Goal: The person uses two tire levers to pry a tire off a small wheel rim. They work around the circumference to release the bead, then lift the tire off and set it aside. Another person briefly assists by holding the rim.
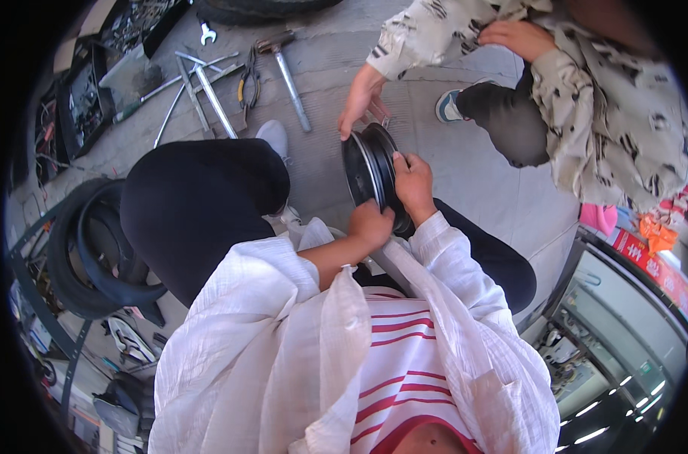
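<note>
A black wheel rim point(370, 170) stands on edge between my knees. My left hand point(371, 225) is closed on its near edge, fingers curled against the metal. On the rim's right side my right hand point(414, 185) grips it, with the thumb pointing away from me. At the far edge another person's hand point(360, 100) reaches down and touches the same rim. Part of the rim's lower side is hidden by my hands and sleeves.
Beyond my left knee lie a hammer point(285, 79), pliers point(249, 83), a cross-shaped wrench point(211, 98) and a spanner point(207, 32). Tyres point(75, 250) rest at the left. The other person's shoe point(450, 106) is at the far right; a glass cabinet point(612, 303) stands at the right.
</note>
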Motion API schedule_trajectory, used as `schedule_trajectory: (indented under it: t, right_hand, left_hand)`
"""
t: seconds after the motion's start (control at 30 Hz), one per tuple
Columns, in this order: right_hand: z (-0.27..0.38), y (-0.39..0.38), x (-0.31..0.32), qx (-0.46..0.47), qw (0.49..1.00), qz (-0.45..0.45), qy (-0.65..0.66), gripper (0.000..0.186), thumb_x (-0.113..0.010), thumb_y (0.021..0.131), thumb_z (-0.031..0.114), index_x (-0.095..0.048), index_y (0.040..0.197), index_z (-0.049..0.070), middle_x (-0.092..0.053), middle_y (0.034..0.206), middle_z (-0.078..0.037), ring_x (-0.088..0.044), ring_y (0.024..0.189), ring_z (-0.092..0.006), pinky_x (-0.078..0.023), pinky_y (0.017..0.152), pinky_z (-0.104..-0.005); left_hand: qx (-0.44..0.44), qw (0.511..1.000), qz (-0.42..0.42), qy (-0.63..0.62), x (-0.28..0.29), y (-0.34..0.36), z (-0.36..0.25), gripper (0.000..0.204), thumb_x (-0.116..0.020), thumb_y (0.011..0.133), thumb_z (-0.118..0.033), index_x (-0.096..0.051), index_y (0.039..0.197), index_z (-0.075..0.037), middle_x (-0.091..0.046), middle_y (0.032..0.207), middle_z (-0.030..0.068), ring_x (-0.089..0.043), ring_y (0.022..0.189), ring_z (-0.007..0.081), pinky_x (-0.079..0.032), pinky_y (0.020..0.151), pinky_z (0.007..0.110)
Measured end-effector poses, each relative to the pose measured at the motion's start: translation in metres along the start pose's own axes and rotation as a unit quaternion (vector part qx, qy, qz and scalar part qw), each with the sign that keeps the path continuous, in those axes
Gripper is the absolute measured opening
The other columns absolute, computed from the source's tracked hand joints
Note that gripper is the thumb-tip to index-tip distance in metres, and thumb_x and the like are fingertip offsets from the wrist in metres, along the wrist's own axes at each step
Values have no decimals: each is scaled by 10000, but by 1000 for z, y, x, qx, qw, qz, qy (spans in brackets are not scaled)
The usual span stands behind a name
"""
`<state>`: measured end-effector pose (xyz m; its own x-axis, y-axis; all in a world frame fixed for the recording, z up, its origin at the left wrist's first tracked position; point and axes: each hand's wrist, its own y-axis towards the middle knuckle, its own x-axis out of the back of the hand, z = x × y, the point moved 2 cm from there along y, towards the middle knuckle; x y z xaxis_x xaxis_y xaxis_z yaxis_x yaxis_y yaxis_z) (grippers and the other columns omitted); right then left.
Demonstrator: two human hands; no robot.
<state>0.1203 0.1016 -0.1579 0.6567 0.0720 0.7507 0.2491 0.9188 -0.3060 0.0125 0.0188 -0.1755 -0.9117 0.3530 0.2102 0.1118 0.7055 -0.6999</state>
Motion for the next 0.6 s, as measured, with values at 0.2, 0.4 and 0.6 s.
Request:
schedule_trajectory:
  t: [0.2,0.4,0.6]
  right_hand:
    - [4,-28,-8,23,998,-50,42,241,-595,884,208,-576,799,-17,-597,724,-260,-596,733,-453,-453,626,-493]
    - [11,-35,-30,27,992,-73,98,228,-589,893,209,-506,839,4,-596,695,-259,-591,693,-468,-455,608,-527]
    - [18,-31,-23,51,988,-96,110,243,-537,933,247,-478,882,17,-603,697,-259,-584,658,-474,-444,592,-568]
  left_hand:
    - [-96,979,-169,64,41,7,-15,235,-519,921,-209,-556,912,23,-631,786,283,-612,747,483,-481,695,541]
    - [-155,944,-237,167,68,26,-14,322,-495,954,-270,-586,800,-2,-614,701,276,-601,664,475,-464,609,541]
    - [-231,924,-214,219,75,37,-24,253,-499,953,-244,-559,864,-16,-625,756,269,-606,702,464,-472,622,532]
